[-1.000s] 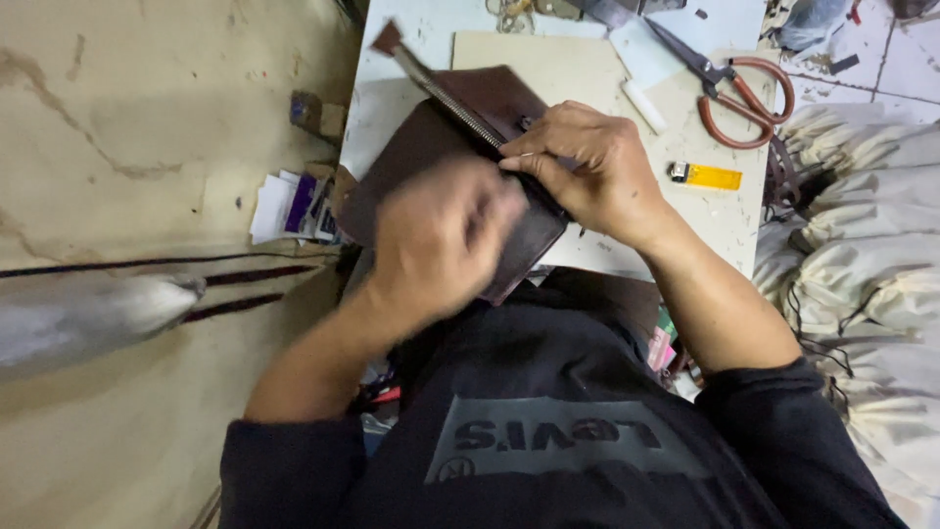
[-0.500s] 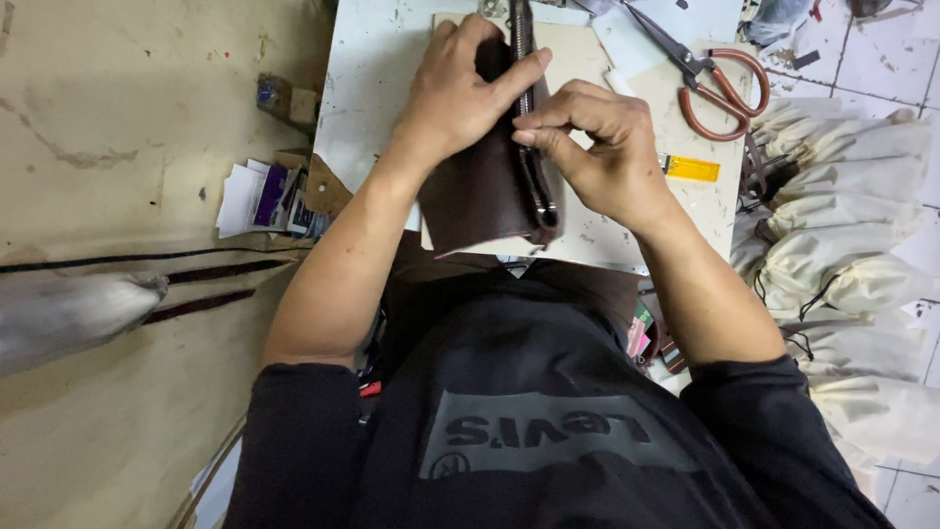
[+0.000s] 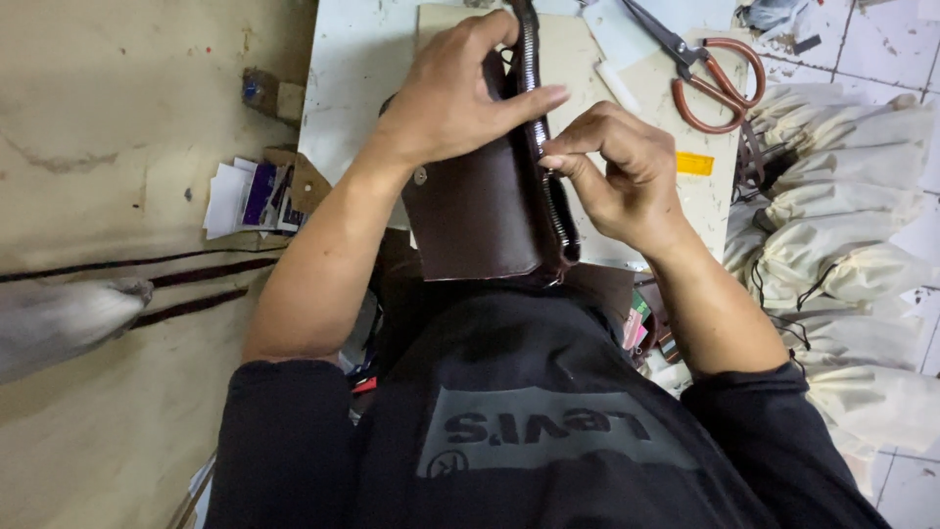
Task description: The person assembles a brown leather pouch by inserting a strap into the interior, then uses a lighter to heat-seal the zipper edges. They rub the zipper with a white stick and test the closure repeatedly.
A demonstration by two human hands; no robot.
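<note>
Over table (image 3: 362, 88) | left hand (image 3: 452, 98) grip clasps leather pouch (image 3: 480, 211) | right hand (image 3: 627, 176) pinches zipper (image 3: 541, 157) (fingers curled)

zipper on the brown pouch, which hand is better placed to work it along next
Probably the right hand: its fingertips pinch at the zipper on the edge of the brown pouch. The left hand is wrapped over the pouch's top, steadying it.

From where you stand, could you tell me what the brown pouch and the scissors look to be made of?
The pouch looks like dark brown leather or imitation leather: smooth, faint sheen, stiff cut edges. Its zipper glints like metal. The scissors have dark blades, probably steel, and reddish-brown handle loops, seemingly coated or plastic.
</note>
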